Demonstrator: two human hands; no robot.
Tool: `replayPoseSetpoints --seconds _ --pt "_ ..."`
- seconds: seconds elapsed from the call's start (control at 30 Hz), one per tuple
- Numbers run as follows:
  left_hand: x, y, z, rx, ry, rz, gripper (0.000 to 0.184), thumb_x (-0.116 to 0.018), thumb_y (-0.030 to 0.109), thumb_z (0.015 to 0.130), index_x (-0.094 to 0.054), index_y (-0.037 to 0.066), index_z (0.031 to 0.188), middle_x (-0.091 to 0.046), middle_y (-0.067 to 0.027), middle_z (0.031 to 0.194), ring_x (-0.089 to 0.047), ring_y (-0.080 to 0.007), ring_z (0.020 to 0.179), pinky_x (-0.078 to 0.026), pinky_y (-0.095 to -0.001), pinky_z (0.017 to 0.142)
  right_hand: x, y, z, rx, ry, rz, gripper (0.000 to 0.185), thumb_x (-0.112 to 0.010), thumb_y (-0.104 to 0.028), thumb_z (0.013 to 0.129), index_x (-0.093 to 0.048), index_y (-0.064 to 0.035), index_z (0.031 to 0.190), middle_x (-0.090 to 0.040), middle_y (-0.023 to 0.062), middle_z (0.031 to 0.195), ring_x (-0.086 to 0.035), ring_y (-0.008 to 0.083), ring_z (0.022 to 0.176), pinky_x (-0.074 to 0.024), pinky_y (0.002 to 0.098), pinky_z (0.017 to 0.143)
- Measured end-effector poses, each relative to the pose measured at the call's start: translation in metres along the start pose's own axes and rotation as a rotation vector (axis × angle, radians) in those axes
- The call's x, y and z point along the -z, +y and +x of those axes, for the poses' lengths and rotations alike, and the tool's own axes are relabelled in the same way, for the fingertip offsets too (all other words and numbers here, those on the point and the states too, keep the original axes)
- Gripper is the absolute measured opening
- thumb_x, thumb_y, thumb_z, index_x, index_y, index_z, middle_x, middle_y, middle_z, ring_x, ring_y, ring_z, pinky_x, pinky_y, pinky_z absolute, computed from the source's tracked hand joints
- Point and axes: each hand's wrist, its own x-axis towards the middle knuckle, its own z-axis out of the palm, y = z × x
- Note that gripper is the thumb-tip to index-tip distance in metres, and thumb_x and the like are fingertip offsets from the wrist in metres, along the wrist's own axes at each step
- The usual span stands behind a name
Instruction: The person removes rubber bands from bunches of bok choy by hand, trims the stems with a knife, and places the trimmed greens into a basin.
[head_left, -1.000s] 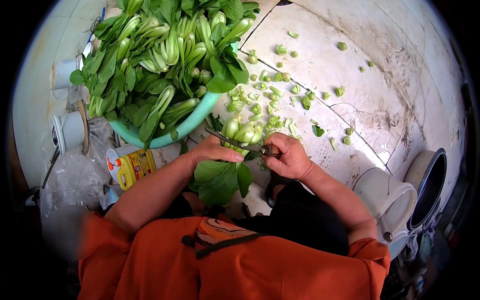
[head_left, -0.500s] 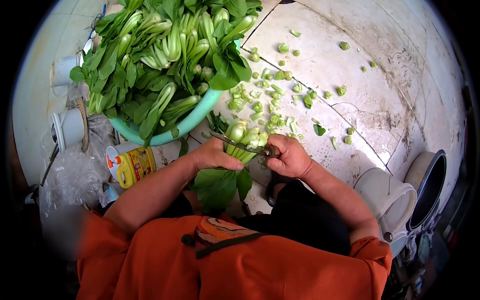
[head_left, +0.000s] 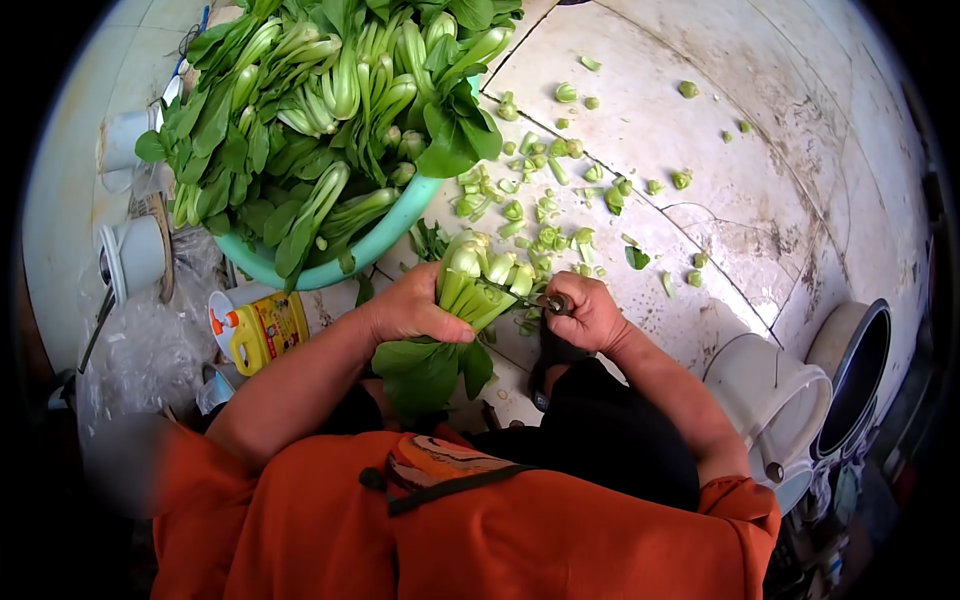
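My left hand [head_left: 425,308] is closed round a bunch of bok choy [head_left: 470,292], its pale stem ends up and its leaves hanging below toward my lap. In my right hand [head_left: 588,312] is the handle of a knife [head_left: 558,303]; the blade reaches left to the stems, partly hidden among them. Beyond my left hand stands a green basin [head_left: 405,215] heaped with bok choy [head_left: 330,90]. Cut stem ends and trimmings [head_left: 550,240] lie on the floor past my hands.
Light floor tiles [head_left: 720,140] carry dirt marks and scattered scraps. At left are a yellow bottle [head_left: 275,325], a white tub [head_left: 135,255] and clear plastic bags [head_left: 155,345]. A white bucket [head_left: 760,385] and a dark-lined pot [head_left: 857,370] stand at right.
The knife blade, earlier lying across the front of the stems, now sits at their right side. My right hand has turned and shifted slightly right; the bunch has tilted a little.
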Motion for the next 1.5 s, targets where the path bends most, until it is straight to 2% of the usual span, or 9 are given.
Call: replayPoseSetpoints --seconds 0.23,0.47,0.6,0.93,1.03,1.1,1.17,1.37,1.5 --pt "-0.016 -0.012 0.005 0.050 -0.056 0.064 0.059 -0.078 0.007 0.064 -0.058 0.003 0.119 -0.063 -0.0043 0.103 -0.057 -0.0147 0.096 -0.046 -0.0304 0.089 -0.007 -0.015 0.020 0.084 -0.103 -0.060 0.022 -0.064 -0.015 0.069 -0.055 -0.0070 0.087 -0.055 0.0109 0.078 -0.057 0.0333 0.074 -0.0481 0.0392 0.066" --pt "-0.020 -0.006 0.003 0.031 -0.060 0.002 0.055 -0.078 0.007 0.064 -0.059 0.004 0.115 -0.063 -0.0032 0.100 -0.057 -0.0139 0.092 -0.047 -0.0300 0.086 -0.009 -0.018 0.022 0.134 -0.084 -0.030 0.025 -0.065 -0.015 0.071 -0.058 -0.0084 0.095 -0.057 0.0113 0.083 -0.059 0.0342 0.079 -0.0495 0.0389 0.070" --pt "-0.024 0.000 0.000 0.124 -0.143 -0.007 0.048 -0.078 0.008 0.064 -0.061 0.002 0.109 -0.063 -0.0017 0.096 -0.058 -0.0122 0.088 -0.047 -0.0284 0.082 -0.012 0.006 0.018 0.201 -0.058 -0.003 0.025 -0.065 -0.015 0.070 -0.058 -0.0080 0.094 -0.056 0.0118 0.082 -0.059 0.0345 0.079 -0.0492 0.0393 0.070" --pt "-0.030 0.008 -0.001 0.067 -0.184 0.021 0.046 -0.078 0.010 0.063 -0.061 0.002 0.105 -0.064 -0.0016 0.091 -0.058 -0.0117 0.083 -0.048 -0.0276 0.079 -0.003 0.001 0.014 0.140 -0.104 -0.029 0.020 -0.064 -0.012 0.068 -0.054 -0.0081 0.085 -0.054 0.0103 0.079 -0.056 0.0321 0.076 -0.0472 0.0388 0.066" --pt "-0.026 0.008 0.004 0.074 -0.229 0.095 0.062 -0.077 0.006 0.061 -0.055 0.002 0.119 -0.063 -0.0043 0.105 -0.058 -0.0140 0.095 -0.048 -0.0301 0.085 -0.006 -0.017 0.023 0.165 -0.076 -0.039 0.021 -0.064 -0.011 0.070 -0.054 -0.0079 0.088 -0.053 0.0104 0.080 -0.056 0.0327 0.077 -0.0471 0.0393 0.067" --pt "-0.035 0.009 0.008 0.004 -0.207 0.280 0.047 -0.075 0.014 0.063 -0.061 0.003 0.106 -0.063 -0.0024 0.090 -0.058 -0.0132 0.084 -0.047 -0.0282 0.080 -0.007 -0.023 0.031 0.208 -0.064 -0.016 0.022 -0.065 -0.010 0.070 -0.055 -0.0078 0.090 -0.053 0.0105 0.080 -0.056 0.0329 0.077 -0.0472 0.0393 0.067" --pt "-0.040 0.015 0.005 0.035 -0.186 0.256 0.046 -0.074 0.016 0.064 -0.062 0.005 0.106 -0.063 -0.0027 0.090 -0.058 -0.0137 0.085 -0.047 -0.0284 0.081 -0.005 -0.021 0.035 0.297 -0.063 -0.024 0.023 -0.065 -0.010 0.072 -0.054 -0.0075 0.092 -0.054 0.0110 0.082 -0.056 0.0334 0.077 -0.0474 0.0392 0.067" --pt "-0.036 0.025 0.003 0.100 -0.193 0.236 0.054 -0.077 0.007 0.062 -0.059 0.002 0.113 -0.063 -0.0024 0.099 -0.057 -0.0119 0.091 -0.047 -0.0285 0.083 -0.004 0.017 0.007 0.091 -0.040 -0.027 0.021 -0.066 -0.013 0.066 -0.057 -0.0062 0.083 -0.053 0.0118 0.076 -0.056 0.0329 0.073 -0.0473 0.0380 0.066" --pt "-0.030 0.035 0.003 -0.045 -0.209 0.287 0.056 -0.078 0.008 0.062 -0.058 0.003 0.114 -0.063 -0.0014 0.102 -0.057 -0.0108 0.092 -0.047 -0.0279 0.084 -0.006 0.046 -0.027 -0.102 0.080 -0.033 0.015 -0.063 -0.012 0.070 -0.055 -0.0050 0.082 -0.053 0.0124 0.075 -0.055 0.0304 0.071 -0.0470 0.0365 0.066"
